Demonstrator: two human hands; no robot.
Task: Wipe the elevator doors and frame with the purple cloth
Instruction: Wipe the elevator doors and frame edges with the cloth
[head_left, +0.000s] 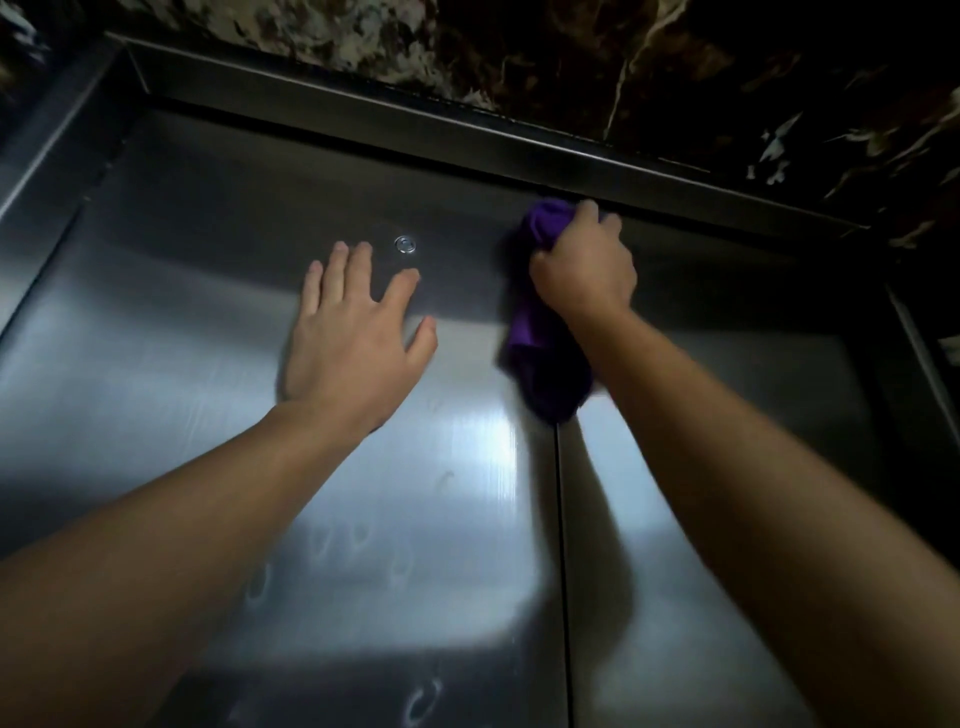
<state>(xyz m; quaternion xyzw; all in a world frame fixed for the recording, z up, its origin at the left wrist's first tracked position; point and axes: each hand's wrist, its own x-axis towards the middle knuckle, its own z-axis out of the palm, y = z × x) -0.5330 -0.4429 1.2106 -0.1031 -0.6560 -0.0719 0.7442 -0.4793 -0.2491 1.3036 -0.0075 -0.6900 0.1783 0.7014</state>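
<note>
Brushed-steel elevator doors fill the view: the left door (182, 338) and the right door (727, 364), meeting at a dark centre seam. My right hand (584, 265) is shut on the purple cloth (545, 358) and presses it against the top of the seam, just under the steel frame header (363, 109). The cloth's loose end hangs down below my wrist. My left hand (353, 332) lies flat on the left door with its fingers spread and nothing in it.
A small round keyhole (405, 244) sits on the left door just above my left fingertips. The left frame jamb (47, 171) and right jamb (919, 353) border the doors. Dark marble wall (675, 67) runs above the header. Finger smudges mark the lower left door.
</note>
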